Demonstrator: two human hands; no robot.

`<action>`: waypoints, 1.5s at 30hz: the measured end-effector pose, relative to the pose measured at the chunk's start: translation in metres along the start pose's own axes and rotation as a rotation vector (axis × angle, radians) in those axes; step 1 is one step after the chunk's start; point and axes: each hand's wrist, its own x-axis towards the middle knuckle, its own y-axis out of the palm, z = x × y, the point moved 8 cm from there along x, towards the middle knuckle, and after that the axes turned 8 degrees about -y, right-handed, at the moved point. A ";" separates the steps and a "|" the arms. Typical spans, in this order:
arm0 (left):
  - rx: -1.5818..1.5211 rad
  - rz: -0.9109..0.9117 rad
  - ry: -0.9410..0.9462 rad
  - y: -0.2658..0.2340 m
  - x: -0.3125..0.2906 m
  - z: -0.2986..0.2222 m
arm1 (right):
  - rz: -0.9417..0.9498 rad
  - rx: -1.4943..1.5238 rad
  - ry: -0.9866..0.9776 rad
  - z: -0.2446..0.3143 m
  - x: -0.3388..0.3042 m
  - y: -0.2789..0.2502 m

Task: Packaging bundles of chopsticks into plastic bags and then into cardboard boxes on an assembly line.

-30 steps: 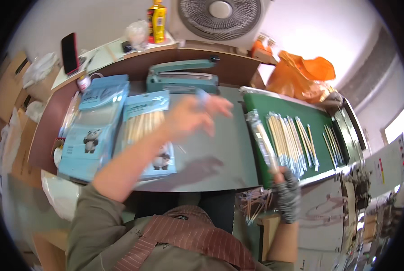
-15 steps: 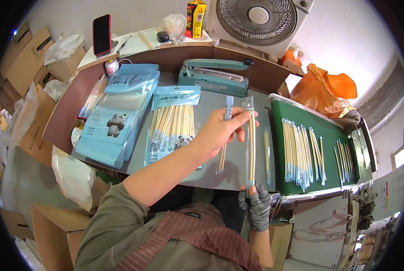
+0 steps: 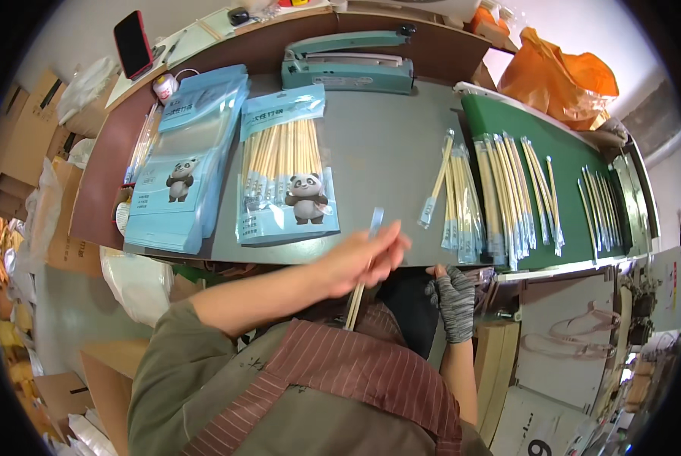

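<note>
The grey worktop [image 3: 378,152] abuts a green belt [image 3: 571,220] bearing wrapped chopsticks [image 3: 509,197]. At left, a stack of blue pouches [image 3: 180,144] partly covers itself; any contents are hard to make out. Beside it lies a panda-print pouch [image 3: 279,152] full of chopsticks. The left hand [image 3: 367,262] curls near the front edge, forearm slanting from lower left, grip clamped on a wrapped chopstick pair [image 3: 355,302] whose middle the fingers hide. Below the edge, the gloved right hand [image 3: 453,296] points upward, fingers partly obscured; whether its grip is closed, I cannot tell.
</note>
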 end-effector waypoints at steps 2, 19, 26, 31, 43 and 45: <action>-0.020 0.018 0.009 0.004 -0.016 0.029 | 0.025 -0.040 -0.091 0.007 -0.010 -0.002; 0.181 0.059 -0.034 -0.023 -0.054 0.093 | 0.457 0.242 -0.070 0.022 -0.028 0.090; 0.174 0.094 -0.062 -0.014 -0.052 0.094 | 0.397 0.372 -0.018 0.023 -0.018 0.093; 0.201 0.064 -0.043 -0.013 -0.052 0.095 | 0.448 0.165 -0.170 0.039 -0.018 0.096; 0.481 -0.476 0.340 -0.016 -0.021 -0.022 | -0.810 0.052 -0.974 0.169 -0.065 -0.185; 0.773 -0.561 0.547 -0.005 0.017 -0.062 | -0.832 0.028 -0.946 0.154 -0.106 -0.237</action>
